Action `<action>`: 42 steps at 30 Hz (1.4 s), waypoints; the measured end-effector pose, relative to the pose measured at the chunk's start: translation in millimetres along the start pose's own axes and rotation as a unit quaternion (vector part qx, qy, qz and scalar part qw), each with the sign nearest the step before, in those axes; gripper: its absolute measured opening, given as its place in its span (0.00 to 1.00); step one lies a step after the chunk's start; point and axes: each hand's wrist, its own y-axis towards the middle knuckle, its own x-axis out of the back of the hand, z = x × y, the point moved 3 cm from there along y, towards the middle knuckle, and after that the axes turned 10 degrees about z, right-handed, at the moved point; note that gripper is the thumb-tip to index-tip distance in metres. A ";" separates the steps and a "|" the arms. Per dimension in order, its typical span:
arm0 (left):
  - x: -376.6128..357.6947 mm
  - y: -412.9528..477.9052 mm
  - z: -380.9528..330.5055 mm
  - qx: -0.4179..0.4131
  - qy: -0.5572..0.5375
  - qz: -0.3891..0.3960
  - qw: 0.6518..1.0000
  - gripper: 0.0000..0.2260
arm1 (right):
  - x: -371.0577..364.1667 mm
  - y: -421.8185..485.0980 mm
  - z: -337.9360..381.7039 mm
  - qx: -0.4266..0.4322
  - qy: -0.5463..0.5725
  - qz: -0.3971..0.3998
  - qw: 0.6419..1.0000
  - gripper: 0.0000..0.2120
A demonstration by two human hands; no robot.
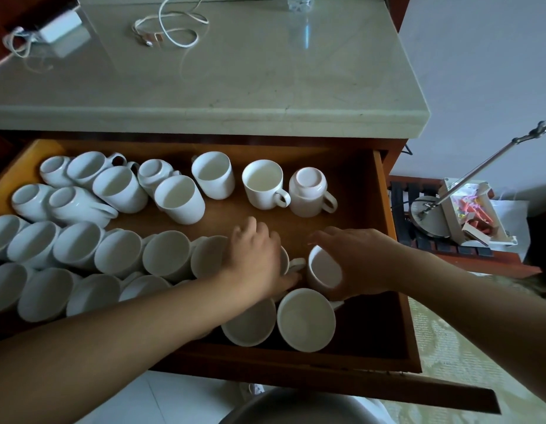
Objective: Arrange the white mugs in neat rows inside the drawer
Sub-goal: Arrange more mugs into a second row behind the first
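An open wooden drawer point(388, 240) holds several white mugs. Two tidy rows of upright mugs point(118, 255) fill its front left. At the back left, more mugs point(81, 203) lie tipped in a jumble. Three stand apart at the back right, one point(308, 194) upside down. My left hand point(256, 261) covers and grips a mug at the end of the second row; only the mug's handle point(297, 264) shows. My right hand point(360, 264) curls round an upright mug point(322, 270) just to the right. Two more mugs point(306, 319) stand in front of both hands.
A pale stone countertop point(235, 71) overhangs the drawer's back, with a white cable point(176, 22), a charger point(60, 29) and a water bottle point(299, 3) on it. Bare drawer floor point(235, 215) lies between the hands and the back mugs. A lamp base and a box point(467, 215) sit on a low stand at the right.
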 end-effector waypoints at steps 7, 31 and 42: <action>-0.2 -5.2 25.9 -0.113 -0.070 0.089 0.987 0.36 | 1.4 1.4 6.3 0.030 -0.012 0.039 0.999 0.50; -5.8 4.4 33.0 -0.137 -0.179 0.083 0.971 0.30 | 1.5 6.4 -8.6 0.033 0.131 0.077 0.988 0.44; -5.3 7.4 29.8 -0.171 -0.183 0.081 0.965 0.33 | -1.5 15.0 -12.0 0.037 0.154 0.073 0.985 0.47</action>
